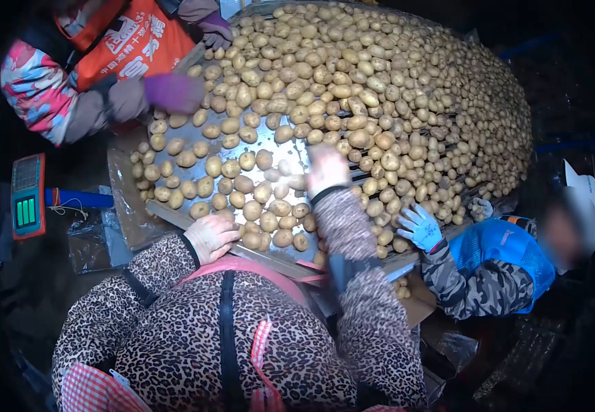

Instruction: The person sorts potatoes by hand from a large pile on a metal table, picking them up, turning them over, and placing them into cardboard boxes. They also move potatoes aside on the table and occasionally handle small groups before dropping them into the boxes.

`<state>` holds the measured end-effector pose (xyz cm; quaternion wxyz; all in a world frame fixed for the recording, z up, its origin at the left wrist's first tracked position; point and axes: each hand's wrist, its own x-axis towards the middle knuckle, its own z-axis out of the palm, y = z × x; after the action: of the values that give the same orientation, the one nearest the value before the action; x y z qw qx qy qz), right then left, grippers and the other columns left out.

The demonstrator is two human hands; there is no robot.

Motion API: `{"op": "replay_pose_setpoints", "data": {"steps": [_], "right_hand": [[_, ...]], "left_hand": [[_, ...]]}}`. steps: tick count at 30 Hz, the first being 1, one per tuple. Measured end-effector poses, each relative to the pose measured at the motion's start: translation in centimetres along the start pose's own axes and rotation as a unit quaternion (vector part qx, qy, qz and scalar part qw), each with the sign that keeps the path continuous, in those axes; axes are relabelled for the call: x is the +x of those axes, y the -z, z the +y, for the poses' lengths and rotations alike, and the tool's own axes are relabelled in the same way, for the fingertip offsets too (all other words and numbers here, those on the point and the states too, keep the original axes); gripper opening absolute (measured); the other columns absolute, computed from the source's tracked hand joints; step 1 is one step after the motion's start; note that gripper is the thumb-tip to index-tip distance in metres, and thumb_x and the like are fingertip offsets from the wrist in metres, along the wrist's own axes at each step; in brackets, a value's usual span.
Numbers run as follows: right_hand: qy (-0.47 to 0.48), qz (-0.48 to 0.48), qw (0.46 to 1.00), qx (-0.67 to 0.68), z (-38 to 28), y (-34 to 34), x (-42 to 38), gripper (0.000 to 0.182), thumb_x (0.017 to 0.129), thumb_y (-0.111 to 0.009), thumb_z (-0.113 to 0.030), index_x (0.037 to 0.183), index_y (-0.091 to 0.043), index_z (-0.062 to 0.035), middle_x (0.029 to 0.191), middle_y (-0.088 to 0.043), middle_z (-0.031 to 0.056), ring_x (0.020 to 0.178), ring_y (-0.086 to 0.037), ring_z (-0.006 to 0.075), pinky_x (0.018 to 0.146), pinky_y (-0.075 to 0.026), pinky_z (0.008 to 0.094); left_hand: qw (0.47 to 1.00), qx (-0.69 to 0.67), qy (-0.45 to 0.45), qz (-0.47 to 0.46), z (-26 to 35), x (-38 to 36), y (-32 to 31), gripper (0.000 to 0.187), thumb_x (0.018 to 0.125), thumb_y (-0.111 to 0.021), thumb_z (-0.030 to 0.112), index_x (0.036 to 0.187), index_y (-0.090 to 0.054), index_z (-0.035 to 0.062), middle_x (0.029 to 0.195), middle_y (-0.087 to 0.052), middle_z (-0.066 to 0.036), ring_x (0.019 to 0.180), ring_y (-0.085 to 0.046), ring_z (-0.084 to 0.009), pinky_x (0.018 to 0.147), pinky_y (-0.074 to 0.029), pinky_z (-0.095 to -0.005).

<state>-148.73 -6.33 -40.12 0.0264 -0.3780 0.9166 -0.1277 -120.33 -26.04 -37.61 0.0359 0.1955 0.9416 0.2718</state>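
In a pale striped glove, my left hand [212, 238] lies on the near edge of the metal sorting table [264, 141]. Its fingers are laid out flat beside the nearest potatoes [251, 210], with nothing in them. My right hand [328, 167] reaches further in, over the place where the bare metal meets the slatted part under the potato heap [380, 89]. It is smeared by motion, and I cannot tell whether its fingers hold a potato. Loose tan potatoes of mixed sizes surround it on both sides.
A person in an orange apron [129, 41] works at the left, one purple glove [174, 93] blurred over the table. At the right, a person in a blue vest [500, 254] has a blue-white glove [420, 226] by the heap. A digital scale [28, 196] stands left.
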Motion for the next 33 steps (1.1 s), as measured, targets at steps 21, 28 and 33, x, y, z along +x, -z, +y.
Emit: {"op": "replay_pose_setpoints", "data": {"steps": [21, 28, 33], "right_hand": [[-0.387, -0.198, 0.899, -0.055, 12.3, 10.2, 2.6, 0.094, 0.069, -0.078, -0.050, 0.142, -0.042, -0.0037, 0.130, -0.058, 0.0245, 0.121, -0.057, 0.0349, 0.102, -0.048, 0.0431], [-0.131, -0.066, 0.338, 0.930, 5.5, -1.6, -6.3, 0.048, 0.095, -0.049, -0.020, 0.138, -0.047, 0.0012, 0.133, -0.056, 0.0209, 0.117, -0.058, 0.0294, 0.099, -0.048, 0.0384], [-0.143, -0.098, 0.182, 0.968, -1.4, 6.1, -15.3, 0.068, 0.089, -0.057, -0.030, 0.147, -0.033, -0.0039, 0.136, -0.051, 0.0267, 0.109, -0.062, 0.0407, 0.067, -0.059, 0.0520]], "left_hand": [[0.996, -0.045, 0.059, -0.043, 0.6, 1.8, 1.2, 0.028, 0.082, -0.061, 0.014, 0.109, -0.063, 0.0080, 0.108, -0.063, -0.011, 0.103, -0.059, -0.0328, 0.087, -0.047, -0.0447], [0.971, -0.198, 0.124, 0.039, 1.9, 5.2, 2.5, 0.027, 0.090, -0.055, 0.014, 0.114, -0.065, 0.0076, 0.112, -0.065, -0.015, 0.109, -0.060, -0.0341, 0.095, -0.047, -0.0422], [0.890, -0.409, 0.167, 0.117, 3.9, 11.7, 2.3, 0.038, 0.099, -0.048, 0.018, 0.132, -0.054, -0.0002, 0.122, -0.062, -0.011, 0.117, -0.057, -0.0183, 0.101, -0.044, -0.0317]]}}
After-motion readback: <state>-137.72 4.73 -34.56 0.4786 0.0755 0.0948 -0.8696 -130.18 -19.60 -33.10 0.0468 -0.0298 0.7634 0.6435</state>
